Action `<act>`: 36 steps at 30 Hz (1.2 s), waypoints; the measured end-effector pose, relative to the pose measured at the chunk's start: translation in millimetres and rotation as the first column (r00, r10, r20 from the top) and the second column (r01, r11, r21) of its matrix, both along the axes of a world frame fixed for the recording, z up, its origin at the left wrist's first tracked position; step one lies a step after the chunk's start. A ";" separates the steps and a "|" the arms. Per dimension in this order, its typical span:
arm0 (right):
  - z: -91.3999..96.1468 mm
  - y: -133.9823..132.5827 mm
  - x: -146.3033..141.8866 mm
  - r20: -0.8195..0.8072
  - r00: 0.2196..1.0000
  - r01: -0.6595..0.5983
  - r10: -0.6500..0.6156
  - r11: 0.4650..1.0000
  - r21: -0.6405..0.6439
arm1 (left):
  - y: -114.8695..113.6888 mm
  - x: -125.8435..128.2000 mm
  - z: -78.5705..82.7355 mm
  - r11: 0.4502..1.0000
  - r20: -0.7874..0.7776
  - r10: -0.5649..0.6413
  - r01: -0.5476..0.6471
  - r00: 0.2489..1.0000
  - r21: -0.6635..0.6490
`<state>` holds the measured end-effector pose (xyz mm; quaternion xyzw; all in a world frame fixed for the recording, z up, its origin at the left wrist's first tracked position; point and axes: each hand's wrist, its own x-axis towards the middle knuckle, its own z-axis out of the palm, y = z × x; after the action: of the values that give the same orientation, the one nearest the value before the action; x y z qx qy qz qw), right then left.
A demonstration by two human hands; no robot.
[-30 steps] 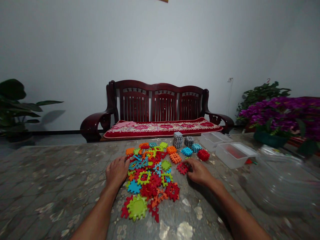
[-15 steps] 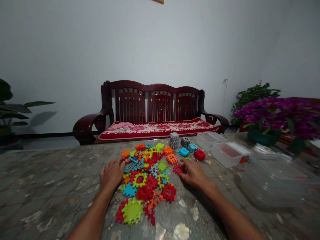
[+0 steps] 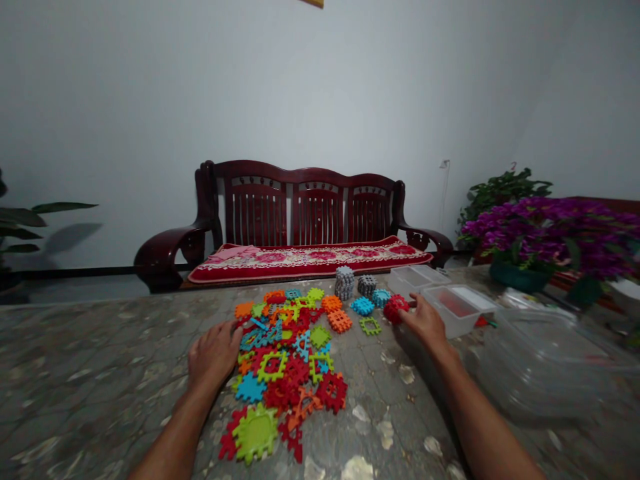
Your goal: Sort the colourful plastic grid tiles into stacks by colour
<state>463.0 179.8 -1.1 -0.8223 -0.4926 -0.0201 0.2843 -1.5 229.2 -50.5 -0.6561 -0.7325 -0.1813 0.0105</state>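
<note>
My right hand [image 3: 425,321] reaches over to a stack of red toothed plastic building pieces [image 3: 395,309], its thumb and fingers closed at the stack's right side on a red building piece. My left hand [image 3: 214,347] lies flat beside the left edge of a loose pile of red, orange, blue and green building pieces [image 3: 293,380]. Its fingertips touch or nearly touch the pile. A green frame-shaped piece [image 3: 370,326] sits alone between the pile and the red stack. Next to it are blue stacks [image 3: 363,306] and orange stacks [image 3: 340,321].
Taller grey [image 3: 345,283] and dark grey stacks [image 3: 367,286] stand behind. Clear plastic boxes [image 3: 460,310] and a larger transparent lidded container [image 3: 545,367] occupy the table's right side. Purple flowers in a green pot [image 3: 520,275] stand beyond them. A wooden bench [image 3: 320,213] is across the table.
My right hand has moved right and slightly away from me, carrying the red piece from beside the pile to the red stack. The green frame is uncovered. My left hand stays by the pile.
</note>
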 end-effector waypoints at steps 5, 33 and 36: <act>-1.1 1.3 -3.2 0.038 0.999 0.019 -0.016 0.998 -0.064 | -0.3 -0.2 -0.6 1.000 0.006 -0.005 0.005 1.000 0.006; -9.4 -3.5 -79.6 -0.334 0.704 -0.636 0.627 0.765 0.096 | -4.9 3.5 7.0 1.000 0.019 0.006 -0.006 1.000 -0.017; -8.5 -15.1 -107.2 -0.482 0.517 -0.808 0.707 0.589 -0.004 | -6.1 4.6 9.4 1.000 0.023 0.004 -0.004 1.000 -0.028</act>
<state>355.8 164.6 -9.7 -0.5309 -0.7256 0.3455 0.2689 3.1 223.0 -41.1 -0.6526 -0.7364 -0.1785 -0.0065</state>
